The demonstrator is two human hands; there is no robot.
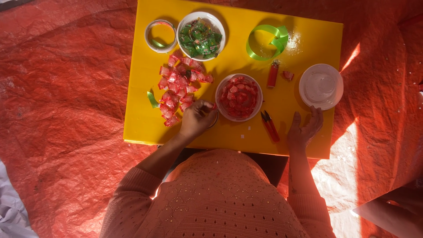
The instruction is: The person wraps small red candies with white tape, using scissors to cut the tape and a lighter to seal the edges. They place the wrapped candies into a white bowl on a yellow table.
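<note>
A yellow board [141, 119] lies in front of me on a red tarp. My left hand [197, 119] rests on the board with its fingers curled beside the white bowl of red folded pieces [239, 97]; it seems to pinch something small, which I cannot make out. To its left lies a loose pile of red folded pieces [178, 88]. My right hand [304, 130] hovers over the board's near right edge, fingers spread and holding nothing, between a small red cutter [269, 126] and an empty white bowl [320, 86].
At the far side stand a white bowl of green folded pieces [201, 36], a tape roll [160, 36] and a curl of green ribbon [267, 41]. A red lighter [273, 73] lies mid-board. Red tarp [66, 88] surrounds the board.
</note>
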